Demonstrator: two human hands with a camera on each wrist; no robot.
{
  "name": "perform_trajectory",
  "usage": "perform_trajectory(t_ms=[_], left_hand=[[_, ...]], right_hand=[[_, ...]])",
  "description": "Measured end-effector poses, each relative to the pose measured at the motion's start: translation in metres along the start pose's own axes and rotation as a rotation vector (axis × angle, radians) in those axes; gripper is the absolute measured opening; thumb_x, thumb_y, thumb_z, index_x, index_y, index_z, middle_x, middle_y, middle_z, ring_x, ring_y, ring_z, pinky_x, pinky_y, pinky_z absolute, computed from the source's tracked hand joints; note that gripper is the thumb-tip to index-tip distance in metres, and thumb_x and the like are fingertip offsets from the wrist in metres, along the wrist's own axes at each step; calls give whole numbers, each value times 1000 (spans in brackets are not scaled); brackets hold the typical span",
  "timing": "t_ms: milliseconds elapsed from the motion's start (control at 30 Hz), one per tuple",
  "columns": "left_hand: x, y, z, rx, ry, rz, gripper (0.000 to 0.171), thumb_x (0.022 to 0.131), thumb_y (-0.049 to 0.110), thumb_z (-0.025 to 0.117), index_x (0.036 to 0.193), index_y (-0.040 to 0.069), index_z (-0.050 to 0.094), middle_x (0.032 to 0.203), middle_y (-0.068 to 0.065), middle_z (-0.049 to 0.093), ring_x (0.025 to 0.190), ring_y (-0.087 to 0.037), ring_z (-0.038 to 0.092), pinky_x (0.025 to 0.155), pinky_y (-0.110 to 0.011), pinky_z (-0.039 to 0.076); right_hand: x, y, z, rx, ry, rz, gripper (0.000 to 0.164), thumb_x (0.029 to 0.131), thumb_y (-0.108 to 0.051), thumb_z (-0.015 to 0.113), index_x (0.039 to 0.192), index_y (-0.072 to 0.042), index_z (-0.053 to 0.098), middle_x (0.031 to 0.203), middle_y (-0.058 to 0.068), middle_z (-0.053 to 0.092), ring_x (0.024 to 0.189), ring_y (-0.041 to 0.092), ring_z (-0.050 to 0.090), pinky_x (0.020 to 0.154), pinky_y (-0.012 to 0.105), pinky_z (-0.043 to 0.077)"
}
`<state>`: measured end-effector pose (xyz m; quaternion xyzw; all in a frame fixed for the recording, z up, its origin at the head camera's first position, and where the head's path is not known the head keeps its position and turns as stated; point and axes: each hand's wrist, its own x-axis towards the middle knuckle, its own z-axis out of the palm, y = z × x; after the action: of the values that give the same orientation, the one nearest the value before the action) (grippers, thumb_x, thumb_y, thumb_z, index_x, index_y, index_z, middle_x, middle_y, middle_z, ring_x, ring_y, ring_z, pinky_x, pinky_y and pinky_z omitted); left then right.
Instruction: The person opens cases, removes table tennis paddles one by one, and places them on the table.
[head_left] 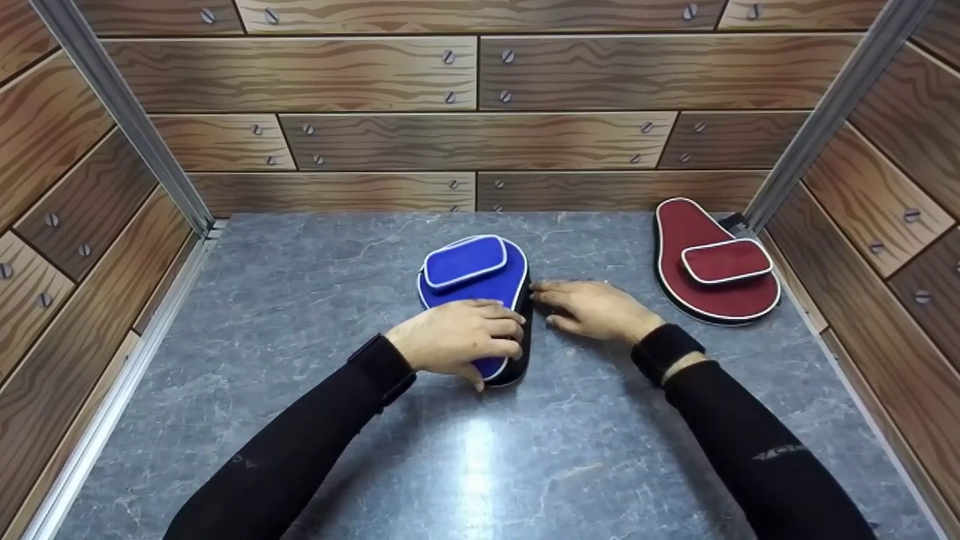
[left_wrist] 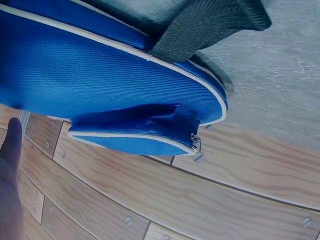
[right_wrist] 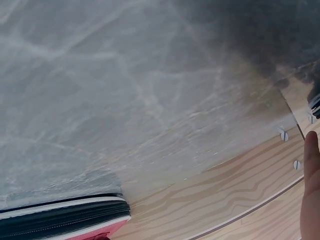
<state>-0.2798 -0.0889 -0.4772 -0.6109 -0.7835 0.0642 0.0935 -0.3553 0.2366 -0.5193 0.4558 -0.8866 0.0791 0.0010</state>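
From the head view my left hand [head_left: 457,341] lies on top of the blue paddle case [head_left: 474,289], its fingers [head_left: 501,330] curled over the narrow near end and its thumb down at the case's near tip, so it grips the case. The case lies flat near the middle of the grey table [head_left: 300,300]. Its long axis runs near to far: the narrow handle end points toward me and the broad rounded end, with its raised pocket [head_left: 465,261], points at the back wall. Just right of it my right hand [head_left: 592,309] rests palm down on the table, fingers [head_left: 551,289] straight and relaxed, their tips at the case's black right edge, holding nothing. Further right, well apart in the far corner, a red paddle case [head_left: 712,262] lies flat with its narrow end toward the back wall.

The left wrist view adds what the head view lacks: a metal zip pull [left_wrist: 195,143] at the end of the blue pocket, and a black webbing strap [left_wrist: 205,22] against the case. The right wrist view shows the stacked black and white edge of the red case, and one fingertip [right_wrist: 311,185].
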Motion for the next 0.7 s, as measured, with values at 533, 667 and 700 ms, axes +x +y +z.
perform_trajectory(t_ms=[533,667,700], left_hand=[[-24,-6,-1,172,148,1,72,82,71,89,137,27,74,145,4,77,150,-24,67,142,-47,45],[-29,-7,-1,208,183,4,70,79,73,88,131,28,75,140,6,78,144,-24,69,138,-45,49],[-30,-8,-1,215,192,4,70,78,74,89,130,29,75,139,6,78,143,-24,69,138,-44,49]], right_hand=[[7,-8,1,-73,27,-61,43,111,-24,76,150,-6,76,158,15,77,145,36,77,118,57,65],[8,-11,1,-94,10,-67,45,112,-27,74,151,-6,76,158,14,77,144,37,77,116,57,66],[9,-12,1,-91,5,-59,45,112,-28,74,152,-7,76,158,14,77,144,37,77,116,57,66]])
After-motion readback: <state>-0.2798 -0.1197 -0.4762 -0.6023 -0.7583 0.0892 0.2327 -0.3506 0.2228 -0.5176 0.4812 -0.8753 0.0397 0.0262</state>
